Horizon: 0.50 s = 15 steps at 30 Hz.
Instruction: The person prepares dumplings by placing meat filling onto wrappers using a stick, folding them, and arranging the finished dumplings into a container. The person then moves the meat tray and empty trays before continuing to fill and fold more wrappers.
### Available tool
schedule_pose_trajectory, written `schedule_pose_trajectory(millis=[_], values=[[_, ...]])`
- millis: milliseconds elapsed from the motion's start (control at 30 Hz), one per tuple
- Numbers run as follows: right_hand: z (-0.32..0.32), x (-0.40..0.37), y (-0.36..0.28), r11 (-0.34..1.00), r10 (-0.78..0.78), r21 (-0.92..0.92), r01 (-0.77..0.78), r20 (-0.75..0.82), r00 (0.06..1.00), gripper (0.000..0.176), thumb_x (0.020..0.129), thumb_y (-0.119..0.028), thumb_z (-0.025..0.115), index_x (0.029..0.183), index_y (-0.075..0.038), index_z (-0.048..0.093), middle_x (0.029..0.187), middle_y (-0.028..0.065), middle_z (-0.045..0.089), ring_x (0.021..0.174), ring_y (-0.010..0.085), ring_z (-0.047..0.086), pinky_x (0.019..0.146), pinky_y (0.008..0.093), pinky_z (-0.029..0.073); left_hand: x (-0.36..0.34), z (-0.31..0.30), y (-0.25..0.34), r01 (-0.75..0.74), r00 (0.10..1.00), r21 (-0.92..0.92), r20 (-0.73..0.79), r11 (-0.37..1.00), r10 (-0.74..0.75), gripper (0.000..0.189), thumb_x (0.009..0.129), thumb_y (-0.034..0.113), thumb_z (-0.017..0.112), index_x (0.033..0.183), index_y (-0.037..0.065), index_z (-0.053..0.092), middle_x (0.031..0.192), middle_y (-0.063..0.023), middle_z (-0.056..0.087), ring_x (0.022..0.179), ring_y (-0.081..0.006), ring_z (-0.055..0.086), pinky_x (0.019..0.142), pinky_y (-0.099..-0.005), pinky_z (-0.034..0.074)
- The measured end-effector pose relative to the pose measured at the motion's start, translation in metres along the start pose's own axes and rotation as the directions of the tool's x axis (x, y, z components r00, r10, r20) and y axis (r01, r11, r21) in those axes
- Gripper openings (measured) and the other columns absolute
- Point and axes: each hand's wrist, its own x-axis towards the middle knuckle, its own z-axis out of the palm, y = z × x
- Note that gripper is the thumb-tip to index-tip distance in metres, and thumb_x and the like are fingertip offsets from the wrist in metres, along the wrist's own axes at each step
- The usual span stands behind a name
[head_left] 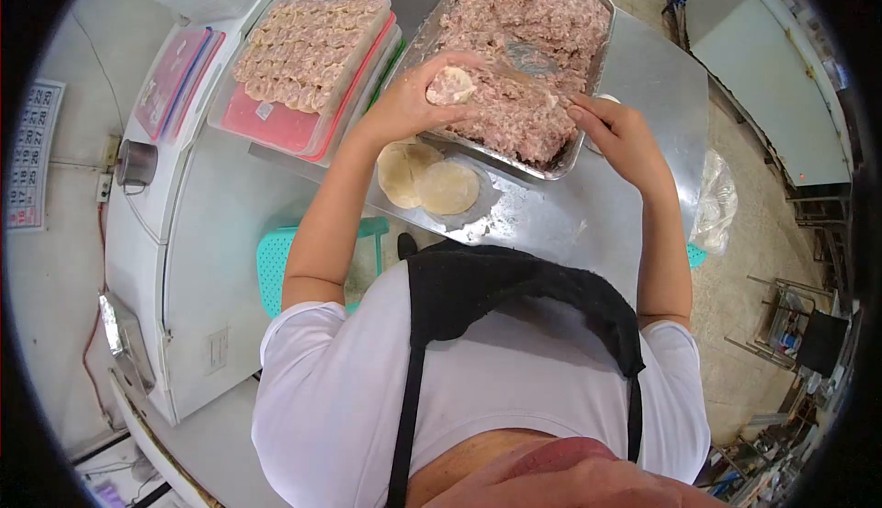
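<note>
Apron (514, 297); spatula (536, 79) crosswise, tip toward wrapper (450, 86)

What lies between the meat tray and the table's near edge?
Head view: round dough wrappers lie on the metal table, near the left hand.

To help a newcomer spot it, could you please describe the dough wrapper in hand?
Find the rectangular metal tray of pink minced meat. Over its near-left edge, the left hand holds a round pale dough wrapper. Unlike the flat wrappers on the steel table, it is lifted and cupped.
</note>
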Motion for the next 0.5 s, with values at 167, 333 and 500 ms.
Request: schedule_pose_trajectory(millis=[167,333,500], values=[[0.021,0.005,-0.033,0.942,-0.331,0.056,0.33,0.019,0.943,0.028,0.093,-0.024,0.059,0.108,-0.002,0.067,0.1,0.0171,0.068,0.089,0.031,0.065,0.079,0.0357,0.05,-0.003,-0.014,0.001,0.014,0.984,-0.052,0.181,0.999,-0.004,0.04,0.076,0.018,0.079,0.111,0.005,0.061,0.098,-0.0034,0.065,0.095,-0.0123,0.059,0.086,-0.0292,0.047],[0.033,-0.007,-0.099,0.885,-0.42,-0.304,0.354,-0.187,0.888,0.022,0.091,-0.026,0.06,0.107,-0.013,0.069,0.08,0.0128,0.063,0.075,0.0339,0.063,0.065,0.0418,0.05,-0.023,-0.038,-0.017,0.241,0.968,-0.114,0.1,0.964,-0.23,0.035,0.075,0.019,0.079,0.1,0.003,0.06,0.093,-0.0039,0.063,0.091,-0.0108,0.056,0.084,-0.0291,0.046],[0.05,0.013,-0.136,0.87,-0.349,-0.412,0.271,-0.126,0.929,0.021,0.091,-0.026,0.06,0.104,-0.011,0.068,0.079,0.0136,0.062,0.074,0.0339,0.063,0.063,0.0431,0.05,-0.046,-0.088,-0.022,0.064,0.988,-0.093,0.145,0.994,-0.05,0.044,0.074,0.022,0.08,0.11,0.003,0.061,0.104,-0.0064,0.064,0.099,-0.0128,0.058,0.085,-0.0293,0.047]])
